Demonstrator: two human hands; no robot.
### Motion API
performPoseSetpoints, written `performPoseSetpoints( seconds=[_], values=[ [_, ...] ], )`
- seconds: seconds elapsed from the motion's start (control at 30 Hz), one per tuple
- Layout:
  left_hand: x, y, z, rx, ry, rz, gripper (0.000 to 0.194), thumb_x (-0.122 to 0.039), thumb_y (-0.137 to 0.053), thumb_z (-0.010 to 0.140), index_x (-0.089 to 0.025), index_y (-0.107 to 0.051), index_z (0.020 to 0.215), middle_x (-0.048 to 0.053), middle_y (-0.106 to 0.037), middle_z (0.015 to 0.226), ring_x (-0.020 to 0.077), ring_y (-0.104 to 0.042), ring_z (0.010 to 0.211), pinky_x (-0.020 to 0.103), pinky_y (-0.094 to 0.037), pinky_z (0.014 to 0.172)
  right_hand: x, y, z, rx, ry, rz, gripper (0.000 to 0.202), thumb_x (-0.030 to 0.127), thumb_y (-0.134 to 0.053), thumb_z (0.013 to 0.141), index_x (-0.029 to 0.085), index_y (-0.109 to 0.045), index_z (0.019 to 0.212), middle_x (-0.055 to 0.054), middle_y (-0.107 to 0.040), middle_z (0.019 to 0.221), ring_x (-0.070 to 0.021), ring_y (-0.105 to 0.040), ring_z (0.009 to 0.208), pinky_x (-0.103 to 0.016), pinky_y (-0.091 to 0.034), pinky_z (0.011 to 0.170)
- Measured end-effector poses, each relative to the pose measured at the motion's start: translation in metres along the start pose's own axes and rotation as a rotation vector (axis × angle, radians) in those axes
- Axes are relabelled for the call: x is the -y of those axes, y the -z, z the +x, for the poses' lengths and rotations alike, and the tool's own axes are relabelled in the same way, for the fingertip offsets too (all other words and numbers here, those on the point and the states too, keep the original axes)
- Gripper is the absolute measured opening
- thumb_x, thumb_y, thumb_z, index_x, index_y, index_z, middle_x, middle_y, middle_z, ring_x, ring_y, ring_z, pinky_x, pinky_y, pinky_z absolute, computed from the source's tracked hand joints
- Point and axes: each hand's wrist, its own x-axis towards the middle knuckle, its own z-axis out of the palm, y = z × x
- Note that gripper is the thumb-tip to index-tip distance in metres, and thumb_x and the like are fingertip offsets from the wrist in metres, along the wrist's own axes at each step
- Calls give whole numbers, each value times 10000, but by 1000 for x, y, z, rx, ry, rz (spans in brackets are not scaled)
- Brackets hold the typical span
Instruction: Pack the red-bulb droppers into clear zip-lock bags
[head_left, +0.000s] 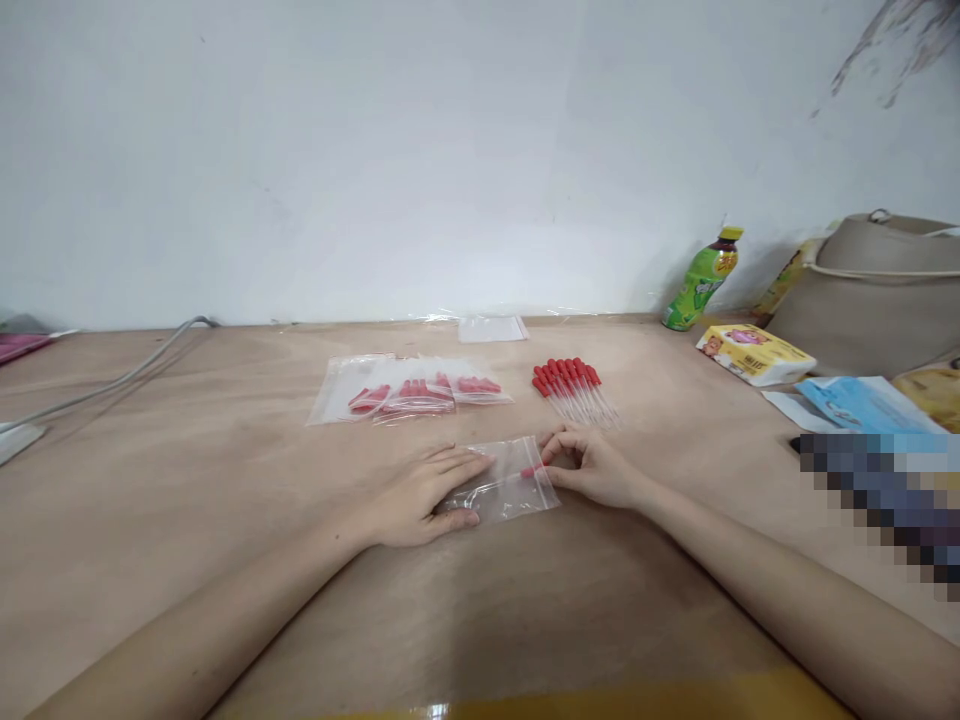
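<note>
A clear zip-lock bag [499, 490] lies flat on the table in front of me. My left hand [416, 500] rests on its left end, fingers stretched out and thumb apart, pressing it down. At the bag's right, zipped end my right hand [589, 468] pinches a red-tipped dropper [532, 470]. The red end shows at the bag's mouth; the fingers hide the remainder. Behind my right hand is a row of several droppers [574, 390] with red bulbs and thin clear stems. To their left lie several clear bags [416, 395] with red pieces inside, overlapping one another.
A flat white packet [493, 329] lies near the wall. On the right stand a green drink bottle [703, 280], a yellow tissue pack [754, 355] and a beige bag [870, 290], with a blue packet [870, 403] before them. A grey cable [142, 365] runs along the left.
</note>
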Motion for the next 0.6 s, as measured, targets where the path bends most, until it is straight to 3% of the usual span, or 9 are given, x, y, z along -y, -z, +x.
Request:
performPoseSetpoints(
  seconds=[0.23, 0.33, 0.47, 0.6],
  values=[
    [-2, -5, 2, -53, -6, -27, 551, -370, -483, 882, -225, -277, 1372, 83, -443, 1333, 238, -387, 1233, 443, -258, 1048, -1, -15, 3, -64, -68, -20, 199, 404, -687, 674, 205, -688, 670, -37, -620, 839, -163, -556, 804, -294, -419, 752],
    [-2, -5, 2, -61, -16, -46, 534, -361, -470, 890, -233, -275, 1371, 80, -445, 1331, 240, -393, 1229, 448, -260, 1045, 2, -18, 3, -44, -106, 86, 217, 402, -629, 727, 193, -677, 693, -21, -614, 725, -137, -539, 679, -257, -417, 634],
    [-2, -4, 2, -61, -30, -67, 538, -344, -458, 900, -229, -247, 1381, 79, -428, 1344, 229, -379, 1239, 443, -237, 1059, 10, -16, 0, -48, -183, 160, 215, 378, -566, 771, 176, -631, 737, 13, -523, 590, -83, -411, 475, -208, -325, 452],
    [-2, -3, 2, -66, -26, -74, 531, -330, -445, 905, -229, -243, 1385, 77, -424, 1346, 235, -371, 1242, 441, -246, 1056, 12, -18, -2, -122, -120, 239, 172, 350, -635, 713, 180, -615, 725, -42, -525, 887, -83, -497, 596, -220, -425, 520]
  ],
)
